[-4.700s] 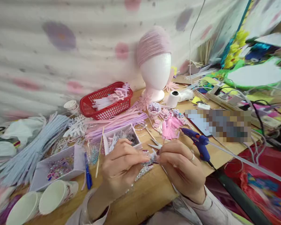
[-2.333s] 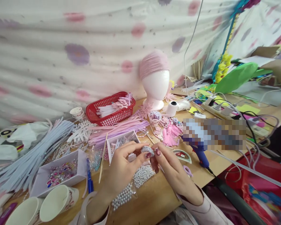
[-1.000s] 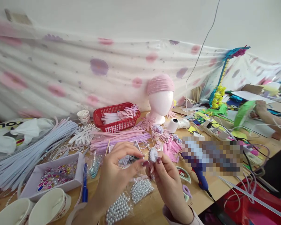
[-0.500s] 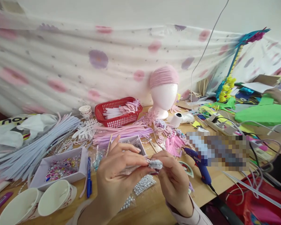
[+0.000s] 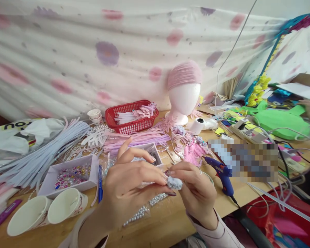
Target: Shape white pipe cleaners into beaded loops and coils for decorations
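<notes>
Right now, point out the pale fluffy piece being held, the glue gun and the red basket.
Pale fluffy piece (image 5: 174,182): head view, middle of its fuzzy side.
Glue gun (image 5: 223,173): head view, blue body near the handle.
Red basket (image 5: 137,126): head view, front wall.

Sleeves are pale pink; some nails dark; a ring shows.

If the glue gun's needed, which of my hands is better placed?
Probably your right hand: it's nearer the blue glue gun, though both it and the left hand hold the small fuzzy piece.
</notes>
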